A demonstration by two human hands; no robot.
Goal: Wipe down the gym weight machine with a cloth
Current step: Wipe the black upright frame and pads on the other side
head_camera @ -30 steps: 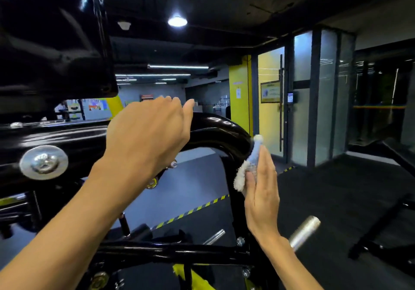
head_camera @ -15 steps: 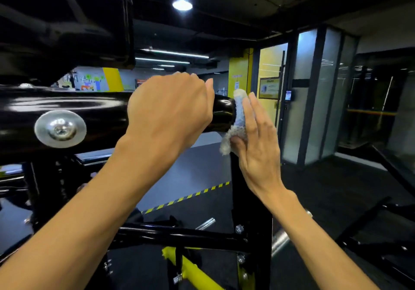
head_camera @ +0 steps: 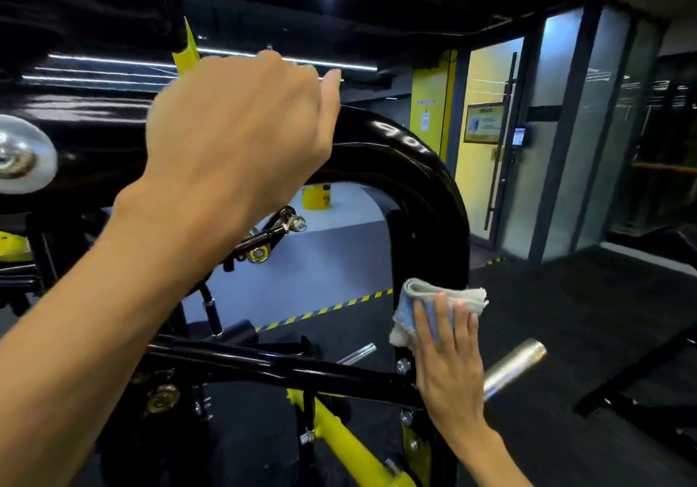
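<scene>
The weight machine's glossy black frame [head_camera: 422,170] runs across from the left and bends down into a vertical post at centre right. My left hand [head_camera: 241,136] lies over the top of the horizontal tube, fingers curled round its far side. My right hand [head_camera: 449,362] presses a folded blue and white cloth [head_camera: 426,298] flat against the vertical post, fingers straight and pointing up. The cloth sits well below the bend, just above a black crossbar [head_camera: 264,366].
A big chrome bolt head [head_camera: 19,154] sits at the left edge. Yellow frame parts [head_camera: 339,441] and bolts lie below. A chrome peg [head_camera: 516,366] sticks out right of the post. Dark floor with a yellow-black tape line [head_camera: 324,311], glass doors [head_camera: 490,139] at the right.
My right hand has slid the cloth down from the bend to the lower part of the vertical post. My left hand has stayed on the top tube. The view has tipped downward.
</scene>
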